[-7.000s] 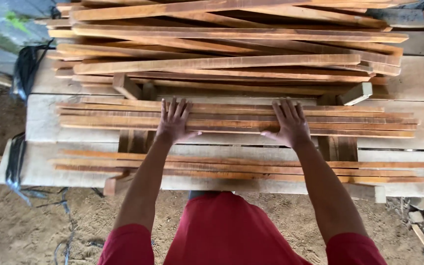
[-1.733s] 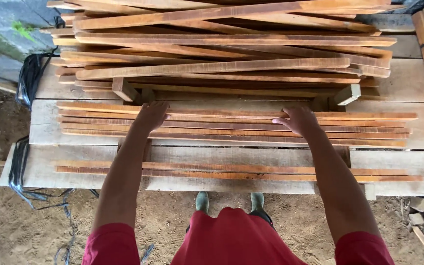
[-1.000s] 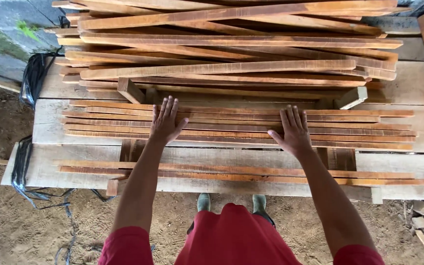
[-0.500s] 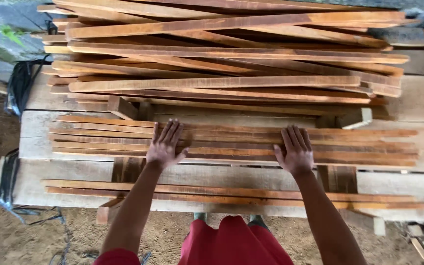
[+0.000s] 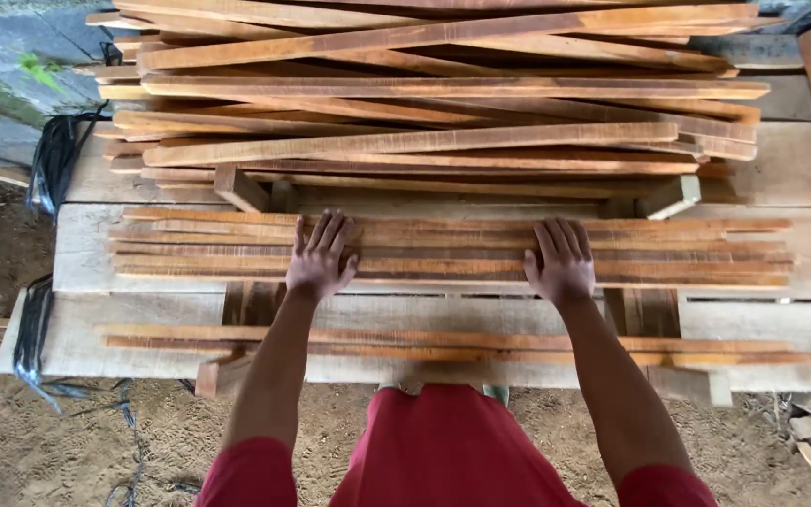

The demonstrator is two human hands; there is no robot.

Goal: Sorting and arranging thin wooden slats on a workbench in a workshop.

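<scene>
A: Both palms are down flat on the middle row of thin reddish-brown wooden slats. The left hand has its fingers spread wide, and the right hand has them a little closer together. Neither is curled around anything.

B: Where does that row sit?

A: Across the pale plank workbench, between the big loose heap of long wooden slats on the far side and a thinner near row of slats along the bench edge by the person's red shirt.

B: What could go wrong?

A: I'd worry about splinters first, with bare palms on rough-sawn edges. The far heap is stacked unevenly, some pieces lying at an angle, so a jolt to the bench could send the top ones sliding towards the hands. The near row lies close to the edge and could be nudged off onto the dirt.

B: Counts?

A: Two hands. The middle row looks like about five or six slats side by side, though the edges run together. The near row is two or three. The far heap is more than a dozen, and I can't give an exact number. Two short wooden blocks poke out under the heap, one on the left and one on the right. Black plastic sheeting hangs at the far left corner.
</scene>
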